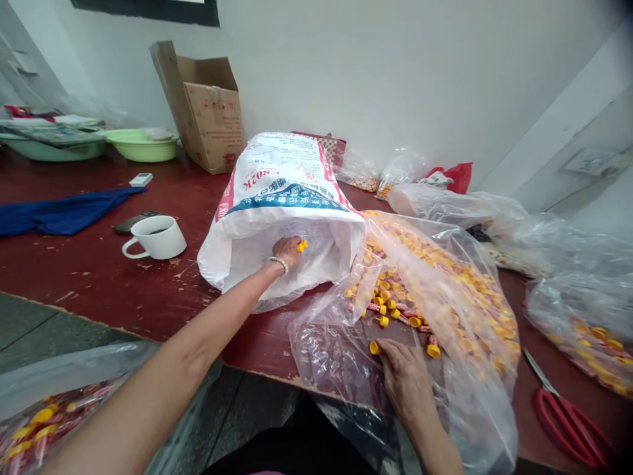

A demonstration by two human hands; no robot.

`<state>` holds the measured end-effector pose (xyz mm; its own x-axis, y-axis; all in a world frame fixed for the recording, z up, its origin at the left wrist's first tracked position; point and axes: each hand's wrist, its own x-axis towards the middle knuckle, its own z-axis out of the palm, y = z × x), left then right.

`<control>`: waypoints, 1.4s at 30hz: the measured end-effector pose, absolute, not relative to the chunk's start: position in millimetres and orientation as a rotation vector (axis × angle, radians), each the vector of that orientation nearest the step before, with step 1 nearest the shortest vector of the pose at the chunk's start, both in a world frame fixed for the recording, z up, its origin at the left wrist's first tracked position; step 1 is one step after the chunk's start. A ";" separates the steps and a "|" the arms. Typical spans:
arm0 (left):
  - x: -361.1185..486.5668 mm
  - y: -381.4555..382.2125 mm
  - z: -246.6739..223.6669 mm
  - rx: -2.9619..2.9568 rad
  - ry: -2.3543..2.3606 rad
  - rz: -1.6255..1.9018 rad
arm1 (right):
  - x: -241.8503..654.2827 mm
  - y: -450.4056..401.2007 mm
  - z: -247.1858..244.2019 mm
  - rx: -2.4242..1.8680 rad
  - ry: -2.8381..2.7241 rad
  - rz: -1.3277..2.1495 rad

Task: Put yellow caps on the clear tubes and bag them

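Note:
My left hand (287,252), a beaded bracelet at its wrist, reaches into the mouth of a white woven sack (289,161) lying on its side. Small yellow-capped tubes (302,246) show at its fingers, which are closed on them. My right hand (406,379) is closed at the fingertips on a yellow-capped tube (375,348), over the open mouth of a clear plastic bag (321,349). Many more red-and-white patterned tubes with yellow caps (390,297) lie in that bag, just beyond the right hand. The tubes' bodies in both hands are mostly hidden.
To the left stand a white mug (165,241) with dark liquid, a blue cloth (69,214) and a green basin (141,146). An open carton (215,122) is behind. Red-handled scissors (568,422) lie at right, near another bag (588,297). A bag of tubes (44,422) sits below, left.

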<state>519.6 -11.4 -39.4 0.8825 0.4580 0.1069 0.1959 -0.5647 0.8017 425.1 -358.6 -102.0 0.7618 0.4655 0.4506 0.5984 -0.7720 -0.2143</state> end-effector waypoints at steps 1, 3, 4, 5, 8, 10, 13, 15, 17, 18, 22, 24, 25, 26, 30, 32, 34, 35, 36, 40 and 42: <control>527.5 -10.9 -42.4 2.241 0.455 0.343 | 424.5 -357.0 -98.5 -2.638 -0.837 -0.510; 538.5 -9.0 -46.9 2.347 0.427 0.262 | 424.1 -353.6 -90.5 -2.704 -0.889 -0.449; 541.9 -7.3 -48.2 2.387 0.416 0.229 | 424.4 -351.7 -86.6 -2.739 -0.914 -0.422; 544.1 -5.1 -48.6 2.420 0.409 0.204 | 425.1 -349.8 -83.2 -2.772 -0.933 -0.402; 543.5 2.7 -44.6 2.471 0.406 0.177 | 428.4 -344.9 -76.3 -2.816 -0.922 -0.376; 536.0 7.0 -38.3 2.472 0.410 0.192 | 429.6 -343.3 -73.3 -2.724 -0.842 -0.380; 508.7 5.8 -27.5 2.425 0.416 0.267 | 424.9 -340.0 -64.7 -2.378 -0.552 -0.361; 477.8 -3.8 -22.7 2.377 0.386 0.329 | 416.6 -332.8 -52.7 -2.083 -0.334 -0.280; 439.2 -20.9 -21.0 2.259 0.278 0.336 | 406.2 -319.3 -36.4 -1.806 -0.225 -0.193; 418.9 -31.3 -20.9 2.161 0.203 0.308 | 401.2 -310.6 -28.1 -1.692 -0.218 -0.167; 351.5 -72.8 -21.1 1.660 0.028 0.110 | 385.6 -276.3 -8.3 -1.522 -0.304 -0.135; 332.8 -86.6 -20.5 1.636 0.005 0.048 | 380.3 -267.0 -9.3 -1.565 -0.373 -0.118; 327.0 -90.9 -20.3 1.631 -0.005 0.023 | 378.3 -265.1 -11.4 -1.599 -0.403 -0.118; 322.8 -93.8 -20.4 1.616 -0.012 -0.006 | 376.8 -264.7 -13.9 -1.634 -0.427 -0.124; 314.3 -97.2 -24.0 1.493 -0.004 -0.137 | 373.6 -270.4 -18.5 -1.740 -0.482 -0.181; 312.1 -98.2 -26.3 1.400 0.012 -0.208 | 371.2 -273.8 -15.3 -1.801 -0.520 -0.185; 310.8 -100.5 -27.4 1.295 0.013 -0.262 | 367.2 -276.8 -10.3 -1.901 -0.614 -0.128; 310.5 -102.3 -27.3 1.242 0.013 -0.269 | 364.5 -278.2 -8.2 -1.950 -0.686 -0.088; 310.3 -104.6 -26.8 1.186 0.015 -0.264 | 361.7 -279.3 -7.0 -1.990 -0.767 -0.057; 309.8 -116.5 -23.5 0.947 0.066 -0.243 | 351.1 -280.0 -12.1 -2.043 -0.968 -0.126; 308.8 -122.4 -23.1 0.866 0.086 -0.264 | 347.4 -277.5 -16.4 -2.069 -0.924 -0.181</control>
<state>308.8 -122.4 -23.1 0.9642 -0.1940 -0.1810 0.2634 0.6180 0.7408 347.4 -277.5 -16.4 0.7176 0.5482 0.4295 0.6697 -0.3740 -0.6416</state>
